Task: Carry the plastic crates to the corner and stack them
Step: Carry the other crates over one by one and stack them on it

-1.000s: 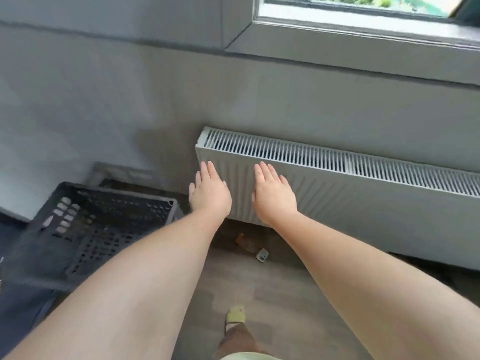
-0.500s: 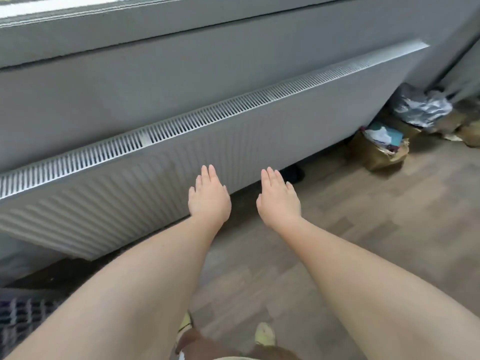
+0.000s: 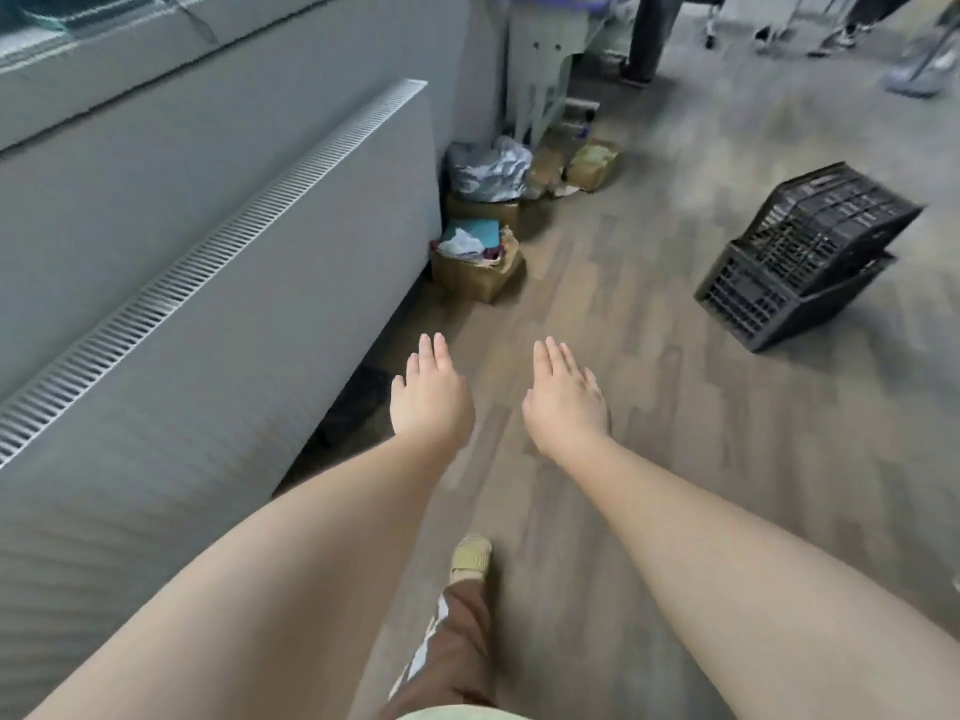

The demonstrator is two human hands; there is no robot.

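Two black plastic crates (image 3: 800, 257) sit on the wood floor at the right, the upper one tilted and resting askew in the lower one. My left hand (image 3: 431, 394) and my right hand (image 3: 566, 397) are stretched out in front of me, palms down, fingers extended, holding nothing. Both hands are well short of the crates, which lie farther ahead and to the right of my right hand.
A long white radiator (image 3: 218, 304) runs along the left wall. Cardboard boxes (image 3: 478, 267) and a crumpled bag (image 3: 488, 168) lie at its far end. A white stand (image 3: 540, 59) and other people's legs (image 3: 644, 39) are farther back. My foot (image 3: 470, 558) is on the floor.
The view has swung right from the corner crate and radiator toward the room. The two black crates on the right have come into view. Both hands stay empty and outstretched.
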